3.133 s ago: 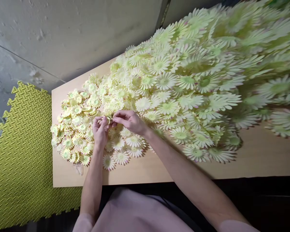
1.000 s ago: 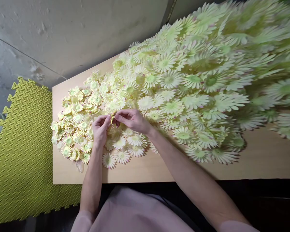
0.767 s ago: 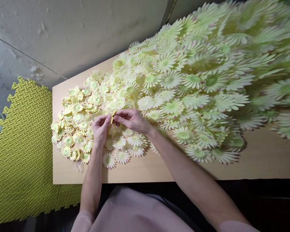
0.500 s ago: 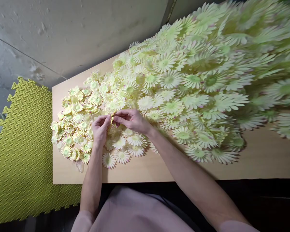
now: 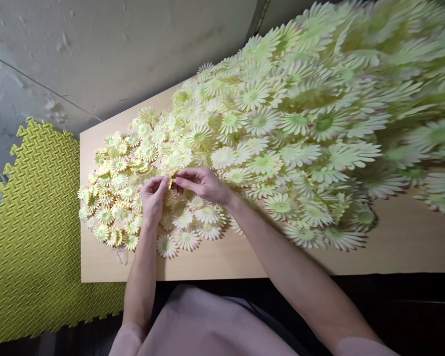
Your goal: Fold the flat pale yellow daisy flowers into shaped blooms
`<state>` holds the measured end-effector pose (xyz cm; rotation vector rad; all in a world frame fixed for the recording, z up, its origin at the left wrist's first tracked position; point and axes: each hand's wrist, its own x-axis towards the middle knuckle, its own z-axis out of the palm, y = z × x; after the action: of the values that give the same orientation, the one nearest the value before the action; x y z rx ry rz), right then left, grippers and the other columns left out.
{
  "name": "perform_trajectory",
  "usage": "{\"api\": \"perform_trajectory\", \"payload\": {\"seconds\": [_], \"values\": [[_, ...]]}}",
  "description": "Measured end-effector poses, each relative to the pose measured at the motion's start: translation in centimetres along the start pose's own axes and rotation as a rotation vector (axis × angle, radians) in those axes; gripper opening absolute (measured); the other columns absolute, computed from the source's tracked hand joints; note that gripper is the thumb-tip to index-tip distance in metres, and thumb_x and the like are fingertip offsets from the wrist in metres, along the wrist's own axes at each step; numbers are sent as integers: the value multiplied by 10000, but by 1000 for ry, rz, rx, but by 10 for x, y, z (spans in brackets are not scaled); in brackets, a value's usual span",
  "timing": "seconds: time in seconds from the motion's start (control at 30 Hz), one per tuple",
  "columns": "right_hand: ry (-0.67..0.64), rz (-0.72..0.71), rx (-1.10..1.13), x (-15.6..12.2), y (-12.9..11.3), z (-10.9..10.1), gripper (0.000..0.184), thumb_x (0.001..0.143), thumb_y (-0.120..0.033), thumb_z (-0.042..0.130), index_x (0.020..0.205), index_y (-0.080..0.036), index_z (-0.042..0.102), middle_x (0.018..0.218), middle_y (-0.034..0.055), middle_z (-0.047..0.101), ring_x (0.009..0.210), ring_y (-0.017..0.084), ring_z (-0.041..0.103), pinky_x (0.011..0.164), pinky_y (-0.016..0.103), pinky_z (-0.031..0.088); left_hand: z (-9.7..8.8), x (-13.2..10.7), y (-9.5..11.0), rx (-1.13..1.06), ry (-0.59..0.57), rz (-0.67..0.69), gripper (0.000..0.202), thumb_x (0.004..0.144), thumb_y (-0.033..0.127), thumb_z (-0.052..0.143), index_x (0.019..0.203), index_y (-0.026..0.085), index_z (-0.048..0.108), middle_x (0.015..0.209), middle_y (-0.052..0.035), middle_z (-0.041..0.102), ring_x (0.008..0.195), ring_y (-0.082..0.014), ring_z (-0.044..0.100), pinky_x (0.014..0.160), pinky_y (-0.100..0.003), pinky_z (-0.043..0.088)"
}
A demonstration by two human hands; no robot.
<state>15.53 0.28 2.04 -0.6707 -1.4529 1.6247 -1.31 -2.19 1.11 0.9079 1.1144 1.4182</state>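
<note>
Between my two hands is a small yellow flower piece [image 5: 171,182], seen nearly edge-on, so its full shape does not show. My left hand [image 5: 155,194] pinches it from the left with thumb and fingertips. From the right, my right hand [image 5: 202,184] grips it with thumb and forefinger, fingertips close to those of the left. Both hands are held over a heap of pale yellow-green artificial flower heads [image 5: 261,121]. Smaller flower heads [image 5: 118,180] lie to the left of my left hand, and larger ones spread out to the right.
The heap covers much of a light wooden table [image 5: 215,264]. A scrap of clear plastic [image 5: 122,255] lies near its front left. Yellow interlocking foam mat [image 5: 33,237] is at the left, and a grey, marked wall [image 5: 141,44] rises behind.
The yellow flower piece has turned slightly between my fingertips. Both hands stay in almost the same place, and the heap looks the same.
</note>
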Motion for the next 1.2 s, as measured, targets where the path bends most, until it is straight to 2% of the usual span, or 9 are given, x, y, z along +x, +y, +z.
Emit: {"api": "perform_trajectory", "payload": {"seconds": [0.27, 1.0, 1.2], "values": [[18, 5, -9, -1, -4, 2, 242, 874, -391, 681, 895, -151, 703, 770, 29, 672, 706, 132, 636, 686, 286, 529, 0, 0, 0, -16, -14, 5, 162, 723, 333, 819, 773, 197, 746, 717, 15, 705, 646, -53, 633, 645, -174, 508], [44, 34, -2, 1, 1, 3, 307, 854, -457, 687, 935, -163, 719, 848, 52, 709, 736, 150, 664, 731, 319, 577, -2, 2, -2, 17, 22, -7, 227, 704, 406, 821, 770, 204, 740, 741, 4, 691, 661, -69, 619, 668, -213, 509], [62, 23, -13, 1, 0, 3, 299, 861, -452, 676, 922, -161, 712, 834, 53, 704, 760, 161, 657, 732, 328, 583, -4, 4, -5, 16, 38, 0, 226, 696, 392, 828, 761, 198, 734, 740, 14, 680, 653, -52, 593, 655, -186, 488]]}}
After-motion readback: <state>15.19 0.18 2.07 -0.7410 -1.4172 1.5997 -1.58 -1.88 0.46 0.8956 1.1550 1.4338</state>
